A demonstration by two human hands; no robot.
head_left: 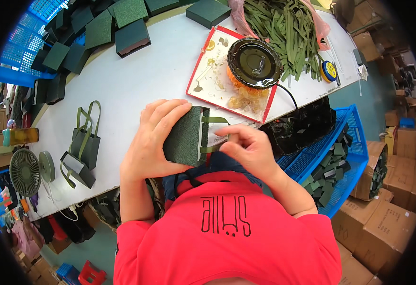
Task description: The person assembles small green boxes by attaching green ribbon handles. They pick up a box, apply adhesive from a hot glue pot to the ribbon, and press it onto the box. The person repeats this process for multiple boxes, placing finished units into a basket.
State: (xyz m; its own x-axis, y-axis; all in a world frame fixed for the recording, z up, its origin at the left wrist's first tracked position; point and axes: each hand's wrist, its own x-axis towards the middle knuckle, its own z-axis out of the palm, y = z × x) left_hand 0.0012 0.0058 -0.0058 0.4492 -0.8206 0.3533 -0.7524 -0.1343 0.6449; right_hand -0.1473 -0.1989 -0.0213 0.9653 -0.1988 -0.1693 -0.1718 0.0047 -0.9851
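My left hand [154, 137] is wrapped round a dark green textured box [181, 137], holding it tilted over the table's near edge. Two flat green ribbon ends [212, 119] stretch from the box's right side toward my right hand [249, 148]. The right fingers are pinched together on the ribbon, close to that side. A pale inner face shows between the ribbon strips. Part of the ribbon is hidden behind my fingers.
Ahead, a round black pot [254, 64] stands on a red-rimmed tray [203, 50] with amber residue. Green ribbons [284, 35] lie behind it. Green boxes [132, 38] pile up far left; two handled bags [85, 147] stand left, near a fan [25, 172]. A blue crate [360, 147] is right.
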